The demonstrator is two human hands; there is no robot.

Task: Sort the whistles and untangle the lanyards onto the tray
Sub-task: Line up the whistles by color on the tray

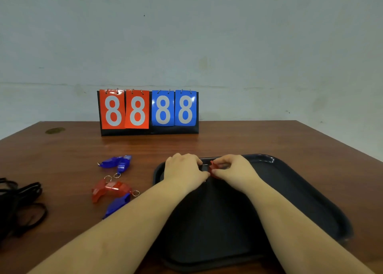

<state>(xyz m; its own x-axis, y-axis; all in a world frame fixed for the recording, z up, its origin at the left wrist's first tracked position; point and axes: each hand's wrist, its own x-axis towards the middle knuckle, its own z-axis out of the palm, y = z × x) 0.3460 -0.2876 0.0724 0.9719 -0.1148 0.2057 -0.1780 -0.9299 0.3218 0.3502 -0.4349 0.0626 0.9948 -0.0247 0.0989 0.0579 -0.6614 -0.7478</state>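
Brown wooden table [228,143] against a pale wall, both hands busy over the far end of a black tray [300,190]

Over that far end the right hand [234,169] pinches a red whistle [213,169] between thumb and curled fingers, and the left hand [184,170] meets it from the other side, fingers bent in close, though what they hold is hidden from where I stand. Left of the tray, on the bare wood, two blue whistles [118,162] lie touching each other, and nearer the person a red whistle on the table [107,188] rests against another blue whistle [117,205], key rings showing. Black lanyards [20,203] sit in a loose tangle at the left edge, well apart from the tray. At the back stands a flip scoreboard [148,112], two red eights and two blue eights
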